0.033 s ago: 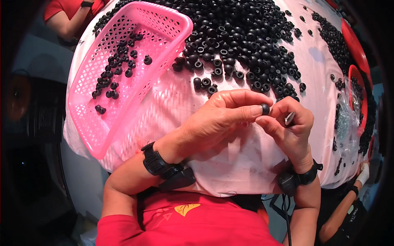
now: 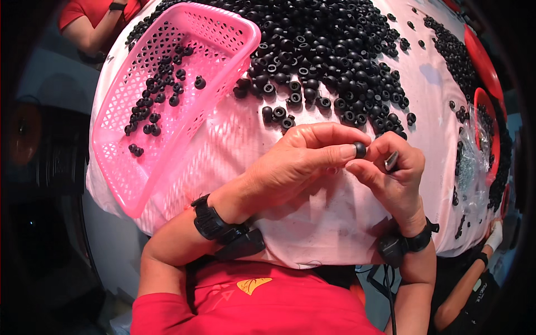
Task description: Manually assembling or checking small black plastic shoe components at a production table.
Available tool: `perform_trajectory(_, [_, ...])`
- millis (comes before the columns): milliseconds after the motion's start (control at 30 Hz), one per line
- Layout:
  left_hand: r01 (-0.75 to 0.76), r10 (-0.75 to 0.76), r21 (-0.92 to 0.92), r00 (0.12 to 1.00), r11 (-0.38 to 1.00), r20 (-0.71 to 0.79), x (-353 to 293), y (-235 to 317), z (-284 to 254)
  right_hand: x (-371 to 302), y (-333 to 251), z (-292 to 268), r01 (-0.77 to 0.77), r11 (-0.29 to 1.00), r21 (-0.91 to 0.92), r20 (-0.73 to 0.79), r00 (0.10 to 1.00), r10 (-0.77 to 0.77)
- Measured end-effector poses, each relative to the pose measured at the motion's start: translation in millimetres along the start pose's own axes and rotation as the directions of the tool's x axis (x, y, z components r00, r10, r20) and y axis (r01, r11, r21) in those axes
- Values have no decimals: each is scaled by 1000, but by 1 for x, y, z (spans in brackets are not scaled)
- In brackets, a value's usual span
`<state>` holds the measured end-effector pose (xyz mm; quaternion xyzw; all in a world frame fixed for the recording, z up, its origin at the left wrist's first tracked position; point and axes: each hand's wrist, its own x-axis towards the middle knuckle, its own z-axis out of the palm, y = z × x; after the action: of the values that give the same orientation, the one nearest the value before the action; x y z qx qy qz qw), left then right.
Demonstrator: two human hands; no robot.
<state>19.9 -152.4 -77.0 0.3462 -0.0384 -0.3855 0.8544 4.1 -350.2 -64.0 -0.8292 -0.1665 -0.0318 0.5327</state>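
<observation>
Thumb and forefinger of my left hand (image 2: 298, 153) pinch a small black ball-shaped part (image 2: 360, 149). Close against its right side is my right hand (image 2: 401, 177), with the fingers curled and the thumb tip just below the part. A small silvery metal tool (image 2: 391, 162) pokes out of the right hand's curled fingers; most of it is hidden, so its kind does not show. Beyond both hands spreads a big heap of similar black parts (image 2: 335, 56), some showing ring-like open ends.
At left a pink perforated plastic basket (image 2: 131, 201) holds several black parts on its floor. Red trays (image 2: 483, 61) and a clear plastic bag (image 2: 472, 162) lie at the right edge. A person's arm (image 2: 92, 30) shows at top left, another's gloved hand (image 2: 494, 237) at lower right.
My right hand and the metal tool in it have shifted very slightly left, the tool turning a little. The left hand keeps its pinch on the black part.
</observation>
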Motion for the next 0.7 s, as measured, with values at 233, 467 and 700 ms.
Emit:
perform_trajectory(233, [2, -5, 115, 1000, 993, 29, 2, 1, -4, 1, 4, -3, -26, 998, -59, 67, 997, 30])
perform_trajectory(467, [-9, 4, 167, 1000, 986, 27, 0, 1, -4, 3, -1, -3, -66, 994, -92, 102, 992, 75])
perform_trajectory(700, [-59, 63, 275, 998, 960, -6, 1, 3, 2, 3, -1, -3, -65, 990, -127, 130, 988, 82])
